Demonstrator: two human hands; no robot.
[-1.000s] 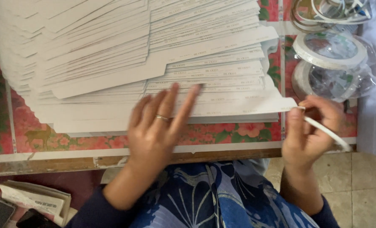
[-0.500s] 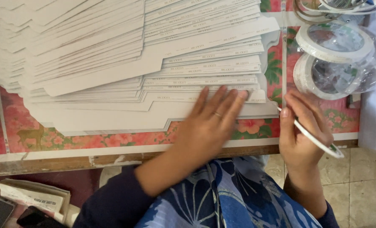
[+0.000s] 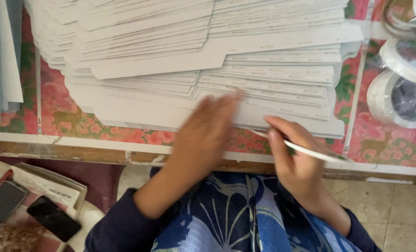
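While the left hand (image 3: 208, 133) lies flat and motion-blurred, palm down with its fingers stretched out together and gripping nothing, it rests across the near edge of the stack of white card sheets (image 3: 208, 60). Its fingertips point up and to the right, reaching onto the lowest sheets of the fan, and the dark blue sleeve (image 3: 124, 224) runs back from the wrist toward the lower left.

Just to its right, the right hand (image 3: 294, 156) is curled closed around a thin white stick (image 3: 310, 151), pinched between thumb and fingers. That stick slants from the sheet edge at upper left down to the lower right, where its end passes beyond the knuckles. The wrist bends inward over the bench edge, and the forearm comes up from the lower right.

Those card sheets are spread in overlapping layers over most of the bench (image 3: 53, 144), which is covered by a pink floral cloth (image 3: 390, 149). At the far right sit 2 rolls of white tape (image 3: 399, 88) in clear wrapping, well apart from both hands. Below the bench at lower left lie 2 dark phones (image 3: 53, 218) on a small surface. A blue patterned garment (image 3: 236, 219) fills the space between the arms.
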